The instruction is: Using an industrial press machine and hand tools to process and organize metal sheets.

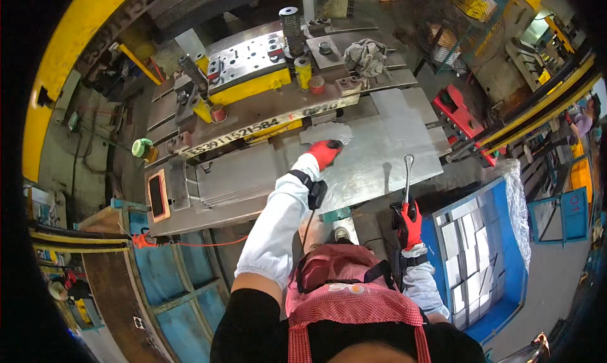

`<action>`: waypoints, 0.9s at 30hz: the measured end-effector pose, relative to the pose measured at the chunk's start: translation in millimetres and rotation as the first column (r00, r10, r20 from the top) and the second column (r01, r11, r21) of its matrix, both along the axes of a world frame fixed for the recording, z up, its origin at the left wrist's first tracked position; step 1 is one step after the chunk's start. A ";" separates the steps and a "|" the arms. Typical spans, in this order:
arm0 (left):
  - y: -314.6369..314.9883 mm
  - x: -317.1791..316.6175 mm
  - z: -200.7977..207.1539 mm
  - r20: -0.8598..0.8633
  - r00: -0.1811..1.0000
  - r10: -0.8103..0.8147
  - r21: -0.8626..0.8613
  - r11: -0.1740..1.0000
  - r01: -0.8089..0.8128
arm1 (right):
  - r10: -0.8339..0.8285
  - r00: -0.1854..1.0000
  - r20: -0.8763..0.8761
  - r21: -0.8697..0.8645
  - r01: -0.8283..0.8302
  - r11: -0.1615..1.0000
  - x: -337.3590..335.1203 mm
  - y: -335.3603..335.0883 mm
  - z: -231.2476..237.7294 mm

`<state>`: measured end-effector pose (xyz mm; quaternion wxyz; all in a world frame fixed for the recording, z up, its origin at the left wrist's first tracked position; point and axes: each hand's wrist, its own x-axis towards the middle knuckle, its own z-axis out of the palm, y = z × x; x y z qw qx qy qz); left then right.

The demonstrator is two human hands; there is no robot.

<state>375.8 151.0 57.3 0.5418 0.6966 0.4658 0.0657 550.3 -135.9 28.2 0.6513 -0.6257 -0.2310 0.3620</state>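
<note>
My left hand, in a red glove with dark fingertips, reaches forward over the grey metal surface. Its fingers are drawn together at the near edge of a small flat metal sheet, and the glove hides the exact grip. Low on the right, my right hand, gloved the same way, is closed round a hand tool. That tool has a slim metal shaft with a rounded loop at its upper end and a red part at the grip. It points away from me, its tip over the right part of the metal surface.
Beyond my left hand stands a die block with a yellow base and spring posts. Stacked sheets lie left. A blue bin of metal pieces is at my right, near a red control box. A cloth lies behind.
</note>
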 end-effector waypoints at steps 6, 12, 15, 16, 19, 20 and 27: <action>-3.8 4.4 -9.7 0.075 0.997 0.031 0.111 0.993 -0.039 | -0.004 0.986 -0.167 -0.039 -0.002 0.999 1.9 -3.1 13.1; -93.1 -32.7 1.7 -0.045 0.983 -0.180 0.596 0.785 0.171 | 0.158 0.983 -0.091 0.007 -0.158 0.987 -5.4 23.0 33.1; -139.9 -67.5 7.2 0.131 0.987 -0.090 0.581 0.814 -0.003 | 0.224 0.965 -0.139 0.042 -0.220 0.975 -11.7 38.5 34.9; -153.5 -81.8 5.2 0.174 0.985 -0.017 0.489 0.870 -0.071 | 0.239 0.958 -0.158 0.047 -0.234 0.971 -11.8 42.9 30.3; -191.8 -132.1 -13.4 0.201 0.944 0.260 0.337 0.887 -0.316 | 0.290 0.938 -0.189 0.026 -0.291 0.956 -15.0 58.9 23.7; -204.6 -151.0 -34.3 0.204 0.886 0.416 0.261 0.849 -0.459 | 0.308 0.928 -0.211 0.032 -0.309 0.951 -19.7 65.0 25.0; -223.7 -215.0 -32.5 0.171 0.538 0.825 0.009 0.545 -0.839 | 0.723 0.623 -0.298 0.086 -0.737 0.670 -71.3 113.1 45.9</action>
